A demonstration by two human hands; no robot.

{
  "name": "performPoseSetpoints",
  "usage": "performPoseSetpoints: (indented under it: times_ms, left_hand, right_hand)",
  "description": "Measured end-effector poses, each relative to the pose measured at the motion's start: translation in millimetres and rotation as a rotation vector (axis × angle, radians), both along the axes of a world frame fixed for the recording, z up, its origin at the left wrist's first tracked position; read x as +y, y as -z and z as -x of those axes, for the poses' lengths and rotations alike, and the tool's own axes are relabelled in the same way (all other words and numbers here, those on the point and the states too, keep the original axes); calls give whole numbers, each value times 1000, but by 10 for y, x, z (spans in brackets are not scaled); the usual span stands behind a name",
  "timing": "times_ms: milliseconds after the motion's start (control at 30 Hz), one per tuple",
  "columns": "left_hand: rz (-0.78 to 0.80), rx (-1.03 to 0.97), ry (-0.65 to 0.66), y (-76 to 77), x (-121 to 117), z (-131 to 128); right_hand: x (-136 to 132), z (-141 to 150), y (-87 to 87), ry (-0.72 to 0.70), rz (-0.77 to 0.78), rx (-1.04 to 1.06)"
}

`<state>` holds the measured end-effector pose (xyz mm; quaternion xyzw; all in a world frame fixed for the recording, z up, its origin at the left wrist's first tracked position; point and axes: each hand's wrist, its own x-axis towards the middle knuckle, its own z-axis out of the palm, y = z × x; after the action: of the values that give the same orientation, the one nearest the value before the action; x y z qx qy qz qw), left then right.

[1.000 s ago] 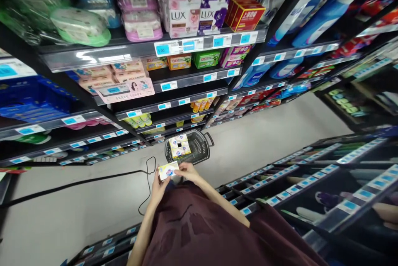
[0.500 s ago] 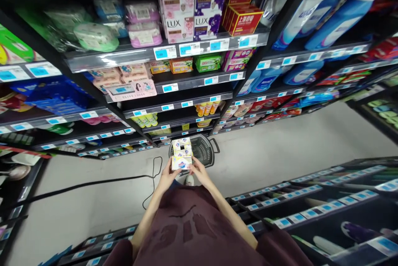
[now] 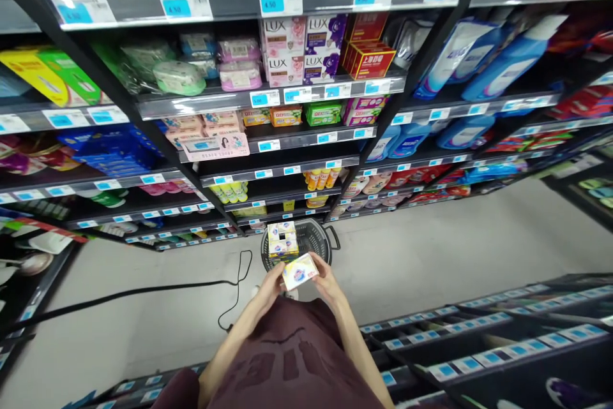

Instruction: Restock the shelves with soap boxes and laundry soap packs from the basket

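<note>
Head camera: single view from the wearer's head, facing forward and steeply down. Maroon shirt (image 3: 292,351) enters close at 6 o'clock. Store shelving (image 3: 239,2) spans 9 through 12 to 3 o'clock. Floor (image 3: 407,249) lies farther, toward 4 o'clock.

And here we have a loose, dark maroon top (image 3: 287,358) filling six o'clock, big tonal lettering (image 3: 282,367) across its front, a thin, dark, wavy line (image 3: 287,337) above that. We catch a matching sleeve (image 3: 178,390) at seven o'clock, and left hand (image 3: 272,282) and right hand (image 3: 325,278) both bare.
</note>
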<state>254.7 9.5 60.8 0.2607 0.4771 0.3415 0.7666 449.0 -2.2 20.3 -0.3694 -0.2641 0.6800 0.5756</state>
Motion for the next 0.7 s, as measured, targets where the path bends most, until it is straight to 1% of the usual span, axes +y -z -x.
performPoseSetpoints:
  times_ms: [100, 167, 233, 300, 400, 500, 600, 700]
  left_hand:
    - [-54, 87, 103, -35, -60, 36]
    - [-58, 89, 159, -32, -90, 68]
    - [-44, 78, 186, 7, -128, 83]
    - [-40, 89, 181, 81, -185, 69]
    - [-70, 113, 117, 212, -291, 14]
    - [-128, 123, 24, 287, -372, -25]
    - [-175, 130, -86, 281, -379, -19]
    - [-207, 142, -176, 239, -322, -7]
  right_hand:
    - [-62, 26, 21, 7, 60, 40]
    - [-55, 59, 28, 19, 104, 23]
    - [-30, 99, 34, 34, 138, -29]
    - [-10, 146, 48, 31, 156, -84]
    - [-16, 225, 95, -20, 137, -197]
    - [-41, 302, 143, -46, 100, -329]
    - [-46, 358, 123, -61, 59, -368]
    - [-32, 390, 11, -38, -80, -434]
